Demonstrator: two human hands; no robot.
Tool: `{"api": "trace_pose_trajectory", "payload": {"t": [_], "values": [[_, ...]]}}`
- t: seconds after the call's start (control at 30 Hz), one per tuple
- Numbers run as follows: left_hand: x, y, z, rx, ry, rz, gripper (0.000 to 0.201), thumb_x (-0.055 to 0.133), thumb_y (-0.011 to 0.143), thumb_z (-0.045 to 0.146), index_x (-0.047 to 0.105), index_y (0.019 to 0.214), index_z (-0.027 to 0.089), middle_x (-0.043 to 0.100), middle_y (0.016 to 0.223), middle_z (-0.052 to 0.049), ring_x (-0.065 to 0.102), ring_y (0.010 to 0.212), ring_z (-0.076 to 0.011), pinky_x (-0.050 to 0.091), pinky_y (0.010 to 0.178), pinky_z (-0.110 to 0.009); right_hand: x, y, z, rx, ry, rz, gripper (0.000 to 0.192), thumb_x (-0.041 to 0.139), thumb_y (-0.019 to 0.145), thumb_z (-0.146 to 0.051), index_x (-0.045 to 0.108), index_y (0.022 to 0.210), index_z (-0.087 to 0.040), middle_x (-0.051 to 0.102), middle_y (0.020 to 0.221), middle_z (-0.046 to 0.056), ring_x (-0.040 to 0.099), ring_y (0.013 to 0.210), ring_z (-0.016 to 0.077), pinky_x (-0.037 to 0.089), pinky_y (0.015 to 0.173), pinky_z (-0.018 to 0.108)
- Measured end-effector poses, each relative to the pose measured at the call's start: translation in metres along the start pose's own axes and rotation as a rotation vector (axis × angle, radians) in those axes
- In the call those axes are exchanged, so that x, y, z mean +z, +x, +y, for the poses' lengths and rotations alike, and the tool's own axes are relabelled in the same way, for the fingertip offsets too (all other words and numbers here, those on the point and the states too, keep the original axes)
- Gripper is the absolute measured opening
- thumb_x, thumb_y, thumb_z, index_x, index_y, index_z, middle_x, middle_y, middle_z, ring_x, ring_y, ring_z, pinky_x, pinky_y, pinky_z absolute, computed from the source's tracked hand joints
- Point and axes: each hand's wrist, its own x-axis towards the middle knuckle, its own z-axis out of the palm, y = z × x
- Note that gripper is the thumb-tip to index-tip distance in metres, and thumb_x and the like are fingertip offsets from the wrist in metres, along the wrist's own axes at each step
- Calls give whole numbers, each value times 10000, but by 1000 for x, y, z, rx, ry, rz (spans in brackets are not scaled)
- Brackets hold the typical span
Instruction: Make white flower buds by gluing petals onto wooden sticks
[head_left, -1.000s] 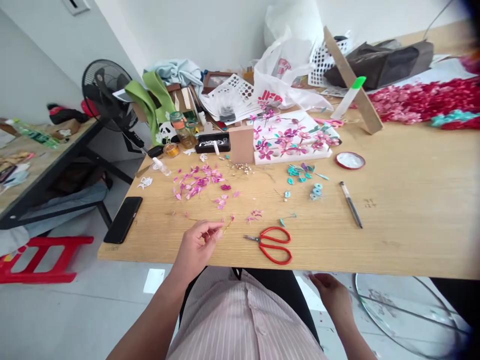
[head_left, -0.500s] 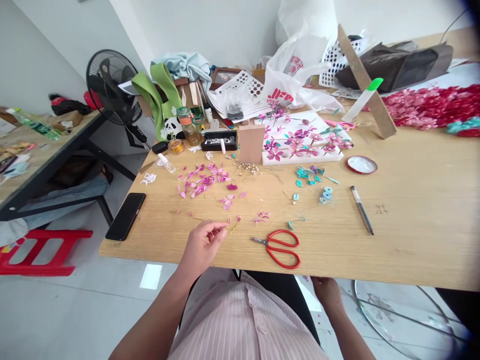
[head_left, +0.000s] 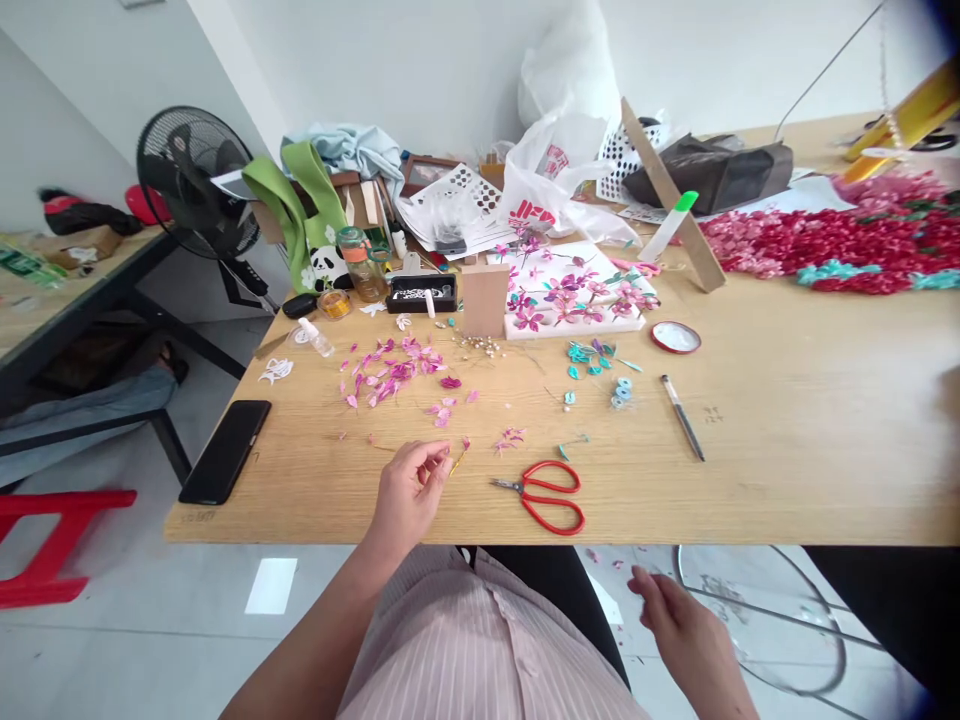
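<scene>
My left hand is low over the front of the wooden table, thumb and fingers pinched together. A thin gold-wrapped stem with a pink tip is right beside its fingertips. Whether the fingers grip it, I cannot tell. Red-handled scissors lie to the right of this hand. Small pink petal pieces rest just beyond the scissors' blades. My right hand is below the table's front edge, over the floor, fingers curled in; anything inside them is hidden.
Loose pink petals spread across the table's left half. A phone sits near the left edge. Finished-looking flowers stand on white foam behind. A pen, thread bobbins and a round lid are on the right.
My right hand has come out from under the table's edge and shows more fully. My left hand has shifted slightly right, closer to the gold stem. The camera view has turned right.
</scene>
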Motion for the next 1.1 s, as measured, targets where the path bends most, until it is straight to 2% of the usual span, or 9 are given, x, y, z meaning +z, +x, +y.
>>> {"api": "trace_pose_trajectory", "payload": {"t": [0.1, 0.17, 0.23, 0.27, 0.33, 0.4, 0.6, 0.9, 1.1], "values": [[4, -2, -8, 22, 11, 46, 212, 570, 894, 266, 681, 1051, 176, 693, 887, -55, 633, 776, -141, 489, 688, -248, -25, -28, -51, -123, -16, 223, 448, 426, 883, -600, 632, 716, -239, 641, 606, 25, 599, 549, 204, 466, 576, 317], [6, -6, -16, 14, 25, 100, 237, 566, 898, 260, 662, 1096, 174, 684, 880, -52, 629, 764, -138, 491, 686, -247, -39, -30, -93, -343, 44, 291, 413, 360, 945, -542, 634, 870, -242, 667, 700, 26, 633, 640, 201, 477, 590, 298], [7, -11, -26, 1, 44, 160, 265, 560, 901, 252, 638, 1139, 164, 681, 884, -57, 628, 758, -140, 498, 687, -251, -43, -15, -135, -651, 94, 200, 402, 329, 977, -479, 521, 1239, -242, 702, 1056, 64, 645, 1029, 230, 503, 843, 341], [8, -14, -31, -1, 55, 188, 276, 556, 902, 248, 626, 1154, 158, 681, 889, -61, 630, 761, -143, 502, 690, -255, -40, -2, -154, -793, 55, 140, 463, 314, 985, -462, 409, 1379, -238, 634, 1252, 83, 548, 1220, 241, 442, 992, 397], [8, -21, -40, 8, 81, 237, 288, 545, 907, 238, 606, 1175, 152, 680, 889, -65, 634, 772, -150, 510, 697, -263, -29, 28, -184, -978, -115, 43, 489, 306, 997, -437, 346, 1446, -247, 474, 1456, 76, 317, 1415, 252, 287, 1134, 484], [8, -27, -47, 20, 106, 288, 291, 533, 914, 229, 590, 1188, 148, 678, 877, -63, 635, 778, -153, 514, 699, -265, -12, 58, -203, -1064, -289, 9, 485, 291, 1005, -416, 336, 1451, -231, 476, 1457, 74, 248, 1446, 260, 199, 1162, 547], [6, -34, -49, 35, 132, 364, 271, 509, 924, 193, 569, 1184, 145, 660, 856, -56, 621, 770, -149, 512, 692, -261, 14, 101, -220, -1154, -636, 87, 425, 310, 974, -262, 419, 1377, -184, 561, 1372, 94, 295, 1425, 280, 231, 1123, 610], [7, -36, -52, 15, 101, 322, 286, 499, 920, 168, 556, 1199, 174, 647, 886, -54, 614, 806, -157, 515, 726, -282, 12, 92, -230, -1229, -731, 77, 466, 360, 856, -68, 480, 1305, -50, 633, 1254, 168, 400, 1360, 312, 140, 1156, 583], [7, -37, -52, -12, 61, 343, 291, 498, 916, 168, 557, 1201, 175, 645, 895, -55, 617, 806, -160, 519, 725, -287, -16, 101, -229, -1240, -647, 113, 323, 356, 865, -148, 597, 1070, -212, 710, 1068, 79, 556, 1206, 286, 225, 1118, 610]]}}
